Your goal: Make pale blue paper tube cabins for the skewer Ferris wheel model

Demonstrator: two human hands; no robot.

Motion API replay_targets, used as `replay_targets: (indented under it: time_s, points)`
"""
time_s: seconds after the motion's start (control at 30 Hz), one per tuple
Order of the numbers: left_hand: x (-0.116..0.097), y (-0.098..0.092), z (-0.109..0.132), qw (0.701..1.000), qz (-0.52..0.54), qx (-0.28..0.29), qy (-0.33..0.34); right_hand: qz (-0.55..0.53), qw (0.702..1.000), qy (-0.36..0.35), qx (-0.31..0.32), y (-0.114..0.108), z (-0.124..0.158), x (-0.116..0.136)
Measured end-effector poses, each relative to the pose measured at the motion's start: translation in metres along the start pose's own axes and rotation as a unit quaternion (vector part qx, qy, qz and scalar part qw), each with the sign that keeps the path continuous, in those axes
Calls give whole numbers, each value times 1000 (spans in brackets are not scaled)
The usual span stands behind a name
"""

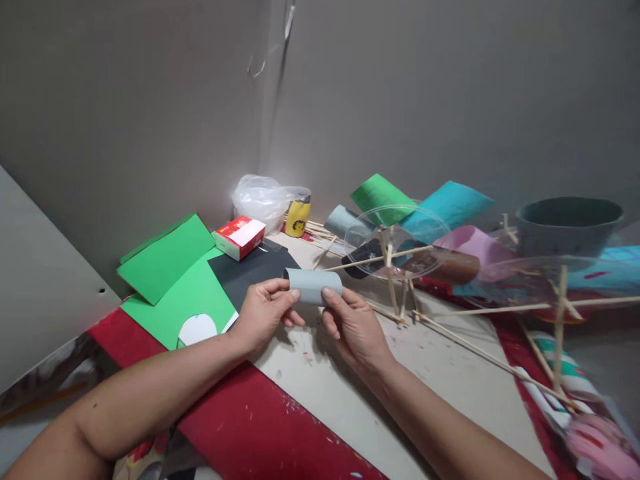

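A short grey-blue paper tube (313,285) lies sideways between my two hands, above the pale board (310,373). My left hand (265,310) pinches its left end between thumb and fingers. The right end is gripped by my right hand (353,323), thumb on the near side and fingers behind. Black paper (237,273) lies just beyond my left hand, partly over green sheets (175,293). A white rounded paper piece (197,329) rests on the green near my left forearm.
Thin wooden sticks joined into a frame (390,267) stand right of my hands. Behind are a red tissue pack (240,237), a yellow tube (299,217), a plastic bag (260,200) and rolled coloured paper (450,207). A dark pot (567,227) stands at right; grey walls close in behind.
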State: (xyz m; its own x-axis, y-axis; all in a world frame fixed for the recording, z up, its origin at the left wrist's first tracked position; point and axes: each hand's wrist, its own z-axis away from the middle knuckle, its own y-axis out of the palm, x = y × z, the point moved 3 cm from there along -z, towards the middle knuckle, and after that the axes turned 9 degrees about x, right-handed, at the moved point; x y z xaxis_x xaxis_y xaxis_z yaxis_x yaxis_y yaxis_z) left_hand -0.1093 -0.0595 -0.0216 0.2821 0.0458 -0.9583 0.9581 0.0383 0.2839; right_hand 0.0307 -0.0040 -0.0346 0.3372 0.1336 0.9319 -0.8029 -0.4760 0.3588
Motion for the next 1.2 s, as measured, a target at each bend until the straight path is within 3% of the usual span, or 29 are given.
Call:
replay_targets:
  time_s: [0.17, 0.37, 0.5, 0.63, 0.9, 1.07, 1.2]
  points:
    - [-3, 0, 2, 1000, 1, -5, 15, 37, 999, -12, 8, 2, 2, 3]
    - [-14, 1, 7, 997, -27, -35, 69, 49, 996, -72, -25, -1, 2, 6]
    - [-17, -10, -1, 992, 115, -41, 24, 8, 988, -134, -81, -6, 0, 10]
    - [-18, -21, -9, 964, 261, -28, -50, -7, 980, -162, -113, -12, -6, 10]
    - [-17, -18, -11, 938, 326, 8, -115, 61, 983, -161, -65, -6, -5, 4]
    - [-13, -19, -14, 934, 336, 4, -122, 119, 969, -217, 8, 0, 5, 5]
    - [-7, -21, -15, 932, 337, -16, -134, 186, 946, -263, 31, -1, 7, 5]
